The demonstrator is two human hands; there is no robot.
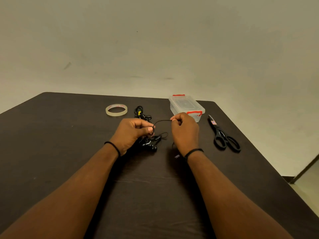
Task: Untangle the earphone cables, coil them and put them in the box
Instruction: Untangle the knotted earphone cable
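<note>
Worn on the head, looking forward and down across the dark table (51,152). Close above both forearms, with left hand (133,131) and right hand (185,131) mid-frame. Beyond them, wall.

Both hands (158,131) pinch black earphone cable (162,121); box (186,106) closed.

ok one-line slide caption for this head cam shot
Both hands, left and right, stretch a black earphone cable beside the closed box.
</note>
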